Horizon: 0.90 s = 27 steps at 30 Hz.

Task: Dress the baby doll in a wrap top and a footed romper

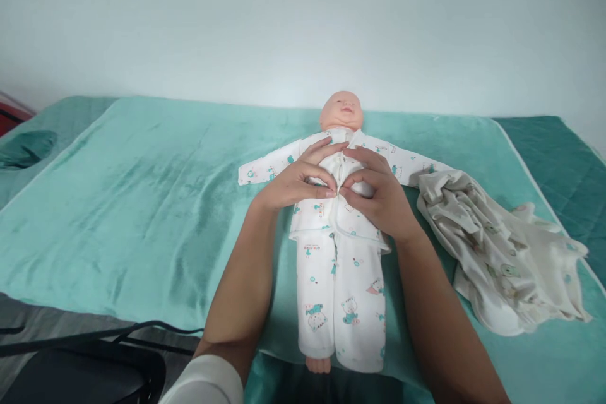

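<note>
A baby doll (341, 111) lies on its back, dressed in a white printed jacket (315, 211) and matching trousers (348, 303). My left hand (310, 173) pinches one front edge of the jacket at the middle of the chest, thumb and index finger together. From the other side, my right hand (374, 186) pinches the opposite edge at the same spot. The fingertips of both hands nearly meet there, and they hide whatever fastening is between them. Both sleeves stretch out sideways. One foot of the doll shows below a trouser leg.
A crumpled cream printed cloth (502, 259) lies at the right, touching the end of one sleeve. Under everything is a light green blanket (142, 202) on a darker green cover (549, 164). Black cables (142, 328) and a dark chair (85, 372) are at lower left. A pale wall stands behind.
</note>
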Available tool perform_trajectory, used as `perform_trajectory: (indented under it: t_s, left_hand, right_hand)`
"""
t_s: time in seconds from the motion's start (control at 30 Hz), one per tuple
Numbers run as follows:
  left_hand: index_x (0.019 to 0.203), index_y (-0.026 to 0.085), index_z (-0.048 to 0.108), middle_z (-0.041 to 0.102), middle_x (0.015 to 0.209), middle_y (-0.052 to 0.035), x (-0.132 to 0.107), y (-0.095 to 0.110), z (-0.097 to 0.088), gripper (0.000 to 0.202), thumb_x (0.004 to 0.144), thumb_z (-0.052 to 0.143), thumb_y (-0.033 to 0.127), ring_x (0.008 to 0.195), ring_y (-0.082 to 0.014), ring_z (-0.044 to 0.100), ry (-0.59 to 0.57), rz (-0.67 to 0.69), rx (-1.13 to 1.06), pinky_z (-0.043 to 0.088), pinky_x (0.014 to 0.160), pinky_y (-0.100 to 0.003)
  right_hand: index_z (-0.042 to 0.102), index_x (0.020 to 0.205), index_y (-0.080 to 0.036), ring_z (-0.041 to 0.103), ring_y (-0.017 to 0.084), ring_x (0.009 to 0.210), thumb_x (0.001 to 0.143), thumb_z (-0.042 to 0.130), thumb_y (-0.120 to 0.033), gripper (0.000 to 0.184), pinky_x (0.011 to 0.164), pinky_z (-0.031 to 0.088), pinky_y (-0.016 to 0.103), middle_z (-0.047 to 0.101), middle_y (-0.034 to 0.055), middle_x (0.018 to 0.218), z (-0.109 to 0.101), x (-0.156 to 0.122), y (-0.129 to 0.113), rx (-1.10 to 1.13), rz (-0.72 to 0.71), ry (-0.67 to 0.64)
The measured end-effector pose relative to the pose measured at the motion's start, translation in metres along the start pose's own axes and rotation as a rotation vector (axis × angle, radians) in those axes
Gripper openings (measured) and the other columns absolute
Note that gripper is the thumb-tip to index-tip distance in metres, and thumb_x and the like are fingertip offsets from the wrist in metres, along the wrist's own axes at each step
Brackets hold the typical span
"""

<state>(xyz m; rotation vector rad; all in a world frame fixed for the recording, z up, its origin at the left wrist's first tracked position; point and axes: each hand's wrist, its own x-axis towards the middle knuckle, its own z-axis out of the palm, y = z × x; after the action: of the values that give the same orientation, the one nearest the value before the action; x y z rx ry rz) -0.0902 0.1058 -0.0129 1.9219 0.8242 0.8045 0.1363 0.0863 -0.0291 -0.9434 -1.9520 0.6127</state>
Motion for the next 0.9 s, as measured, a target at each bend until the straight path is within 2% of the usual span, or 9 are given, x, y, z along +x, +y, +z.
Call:
perform_trajectory:
  t_s: [0.23,0.47,0.7,0.9]
  left_hand:
    - [0.087,0.028,0.079,0.041,0.166,0.0047,0.000,-0.002,0.001,0.013,0.086,0.076,0.041,0.163,-0.0286,0.011,0.014,0.013,0.000,0.014,0.131,-0.057]
    - [0.098,0.029,0.074,0.038,0.167,0.0033,0.001,-0.003,0.003,0.023,0.082,0.080,0.044,0.163,-0.0292,0.012,0.019,0.028,0.071,0.014,0.132,-0.055]
    - [0.085,0.025,0.073,0.040,0.166,0.0016,0.002,-0.002,0.007,0.022,0.082,0.079,0.046,0.162,-0.0312,0.015,0.048,0.005,0.098,0.015,0.131,-0.055]
    - [0.078,0.025,0.073,0.044,0.164,0.0031,0.002,-0.002,0.005,0.025,0.078,0.083,0.048,0.162,-0.0305,0.015,0.064,-0.015,-0.002,0.013,0.131,-0.055]
  right_hand:
    - [0.072,0.086,-0.030,0.042,0.028,0.147,0.092,0.069,-0.034,0.007,0.126,0.031,0.058,0.060,-0.0008,0.147,-0.002,0.000,0.002,0.057,-0.003,-0.017]
    - [0.073,0.088,-0.030,0.041,0.028,0.148,0.094,0.067,-0.035,0.010,0.125,0.032,0.058,0.061,-0.0013,0.146,-0.001,-0.001,0.004,0.068,-0.006,-0.010]
    - [0.067,0.081,-0.027,0.039,0.031,0.149,0.085,0.078,-0.037,0.015,0.124,0.033,0.060,0.059,0.0025,0.146,0.004,-0.001,-0.005,-0.026,0.045,-0.013]
    - [0.066,0.082,-0.027,0.036,0.030,0.152,0.087,0.074,-0.032,0.011,0.125,0.030,0.060,0.059,0.0017,0.147,0.006,-0.003,-0.011,-0.017,0.067,0.002]
